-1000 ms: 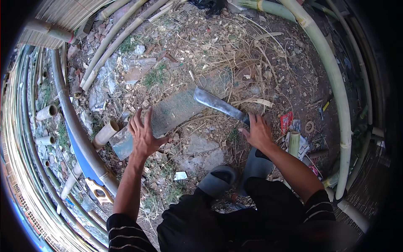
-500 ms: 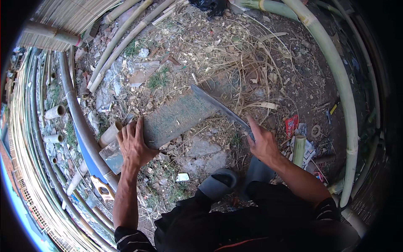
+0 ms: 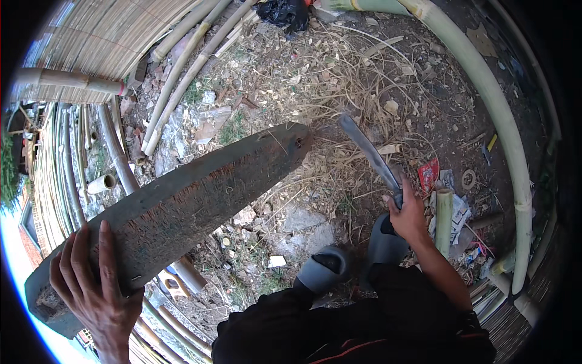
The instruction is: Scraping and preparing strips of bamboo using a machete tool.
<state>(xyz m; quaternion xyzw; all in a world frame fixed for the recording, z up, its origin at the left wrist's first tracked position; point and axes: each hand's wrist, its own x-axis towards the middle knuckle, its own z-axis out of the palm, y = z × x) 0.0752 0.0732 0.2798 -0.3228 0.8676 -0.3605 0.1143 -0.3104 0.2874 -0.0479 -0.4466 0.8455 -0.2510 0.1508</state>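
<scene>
The head view shows a long, dark, weathered wooden plank (image 3: 182,200) with one tapered end being lifted off the littered ground (image 3: 291,91) at its near end by the left hand (image 3: 91,285), whose fingers are wrapped over the plank's upper edge while the palm presses its face. The far, pointed end of the plank reaches toward the middle of the ground, close to the tip of a long grey-bladed machete (image 3: 370,151), which is gripped by its handle in the closed right hand (image 3: 409,215). Blade and plank stay apart, with a small gap between them. For the lift to go well, the plank is best held firmly near its heavier end and kept level, and the blade is best pointed away from the plank and from the grey slipper-clad feet (image 3: 348,258) below it, since a swing of either could bring them together. Green bamboo poles (image 3: 503,139) curve along the right edge of the ground, and cut bamboo pieces (image 3: 103,182) lie beside the plank's left side.
</scene>
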